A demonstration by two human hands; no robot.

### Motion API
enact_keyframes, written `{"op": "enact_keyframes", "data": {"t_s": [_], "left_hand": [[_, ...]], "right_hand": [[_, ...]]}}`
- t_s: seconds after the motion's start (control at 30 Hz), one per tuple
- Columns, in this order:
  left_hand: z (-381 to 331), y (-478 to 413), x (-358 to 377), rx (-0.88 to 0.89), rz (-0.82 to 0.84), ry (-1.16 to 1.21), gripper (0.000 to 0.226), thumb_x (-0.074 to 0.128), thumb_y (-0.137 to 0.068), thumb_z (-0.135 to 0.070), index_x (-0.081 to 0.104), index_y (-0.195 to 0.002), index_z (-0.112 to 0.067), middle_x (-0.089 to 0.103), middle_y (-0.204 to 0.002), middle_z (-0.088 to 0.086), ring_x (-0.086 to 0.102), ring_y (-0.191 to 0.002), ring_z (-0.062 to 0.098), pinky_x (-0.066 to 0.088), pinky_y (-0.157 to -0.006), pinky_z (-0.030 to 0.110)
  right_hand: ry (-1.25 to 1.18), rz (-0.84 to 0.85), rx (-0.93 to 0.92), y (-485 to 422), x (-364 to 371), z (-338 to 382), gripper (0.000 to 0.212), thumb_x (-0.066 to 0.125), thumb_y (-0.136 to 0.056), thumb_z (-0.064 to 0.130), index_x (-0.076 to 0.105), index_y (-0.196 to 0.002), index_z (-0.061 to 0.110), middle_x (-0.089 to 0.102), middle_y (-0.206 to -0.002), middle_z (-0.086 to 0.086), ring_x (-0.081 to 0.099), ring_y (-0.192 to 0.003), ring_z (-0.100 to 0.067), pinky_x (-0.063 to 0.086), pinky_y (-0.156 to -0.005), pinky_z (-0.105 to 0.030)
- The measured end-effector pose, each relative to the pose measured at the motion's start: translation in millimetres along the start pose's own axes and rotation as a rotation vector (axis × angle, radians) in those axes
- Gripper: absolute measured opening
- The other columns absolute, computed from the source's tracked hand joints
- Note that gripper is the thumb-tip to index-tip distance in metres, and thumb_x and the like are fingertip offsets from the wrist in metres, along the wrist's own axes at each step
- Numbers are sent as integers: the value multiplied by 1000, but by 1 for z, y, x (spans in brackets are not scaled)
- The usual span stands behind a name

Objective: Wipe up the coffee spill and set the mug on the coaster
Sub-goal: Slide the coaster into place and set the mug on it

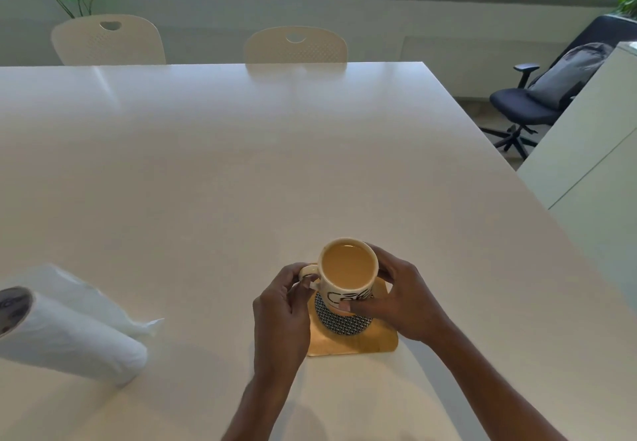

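A cream mug (pixel 348 270) with a black pattern, full of milky coffee, stands upright over a square wooden coaster (pixel 355 340) near the front of the white table (pixel 241 164). My left hand (pixel 281 313) pinches the mug's handle on its left side. Around the mug's right side wraps my right hand (pixel 400 297), its thumb across the front of the mug. Whether the mug's base touches the coaster is hidden by the mug itself. I see no coffee spill on the table surface.
A roll of white paper towels (pixel 69 333) lies on its side at the front left with a loose sheet behind it. Two cream chairs (pixel 296 45) stand at the far edge. A black office chair (pixel 531 106) and a white cabinet (pixel 593 151) are to the right.
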State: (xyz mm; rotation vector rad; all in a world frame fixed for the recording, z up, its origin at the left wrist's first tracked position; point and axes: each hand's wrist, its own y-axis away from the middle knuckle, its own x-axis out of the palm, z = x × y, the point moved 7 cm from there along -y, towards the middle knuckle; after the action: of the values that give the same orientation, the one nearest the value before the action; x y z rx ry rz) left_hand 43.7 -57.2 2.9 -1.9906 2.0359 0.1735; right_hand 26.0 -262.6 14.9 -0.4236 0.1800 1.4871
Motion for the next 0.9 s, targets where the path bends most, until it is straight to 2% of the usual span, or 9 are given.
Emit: {"op": "enact_keyframes", "data": {"t_s": [0.17, 0.3, 0.47, 0.7, 0.8, 0.9], "left_hand": [[5, 9, 2, -29, 20, 7, 24, 66, -105, -12, 76, -115, -31, 81, -104, -18, 77, -102, 10, 65, -85, 46], [7, 13, 2, -24, 11, -6, 22, 66, -105, -13, 76, -115, -30, 80, -101, -17, 77, -100, 10, 65, -83, 45], [4, 16, 1, 13, 4, -27, 19, 64, -106, -16, 75, -115, -29, 80, -101, -19, 77, -99, 6, 65, -82, 39], [5, 17, -1, 17, -8, 13, 19, 66, -105, -17, 75, -115, -29, 79, -102, -23, 77, -99, 2, 66, -82, 33], [5, 17, 1, 7, 11, 40, 23, 65, -105, -12, 75, -117, -30, 80, -106, -22, 77, -103, 3, 66, -87, 34], [0, 20, 1, 21, 24, 41, 38, 63, -105, -7, 71, -121, -40, 76, -115, -30, 73, -113, -3, 62, -91, 22]], "right_hand": [[16, 11, 18, 10, 1, -6, 85, 101, -66, 40, 59, -140, 49, 71, -133, 23, 66, -129, -5, 53, -101, -13], [5, 18, 26, 13, 1, -11, 87, 102, -67, 36, 59, -143, 41, 71, -134, 20, 66, -130, -7, 55, -102, -18], [-8, 11, 38, 17, 0, -14, 88, 102, -66, 33, 59, -143, 41, 70, -136, 20, 64, -132, -7, 55, -103, -18], [-37, 34, 75, 20, 4, -25, 90, 101, -70, 19, 56, -147, 30, 69, -138, 16, 62, -135, -11, 54, -104, -19], [-67, 44, 86, 22, 6, -24, 93, 101, -70, 22, 53, -150, 29, 67, -140, 15, 61, -136, -11, 54, -103, -20], [-82, 49, 95, 23, 8, -25, 99, 99, -73, 21, 46, -156, 29, 63, -146, 16, 57, -140, -11, 54, -106, -21]]}}
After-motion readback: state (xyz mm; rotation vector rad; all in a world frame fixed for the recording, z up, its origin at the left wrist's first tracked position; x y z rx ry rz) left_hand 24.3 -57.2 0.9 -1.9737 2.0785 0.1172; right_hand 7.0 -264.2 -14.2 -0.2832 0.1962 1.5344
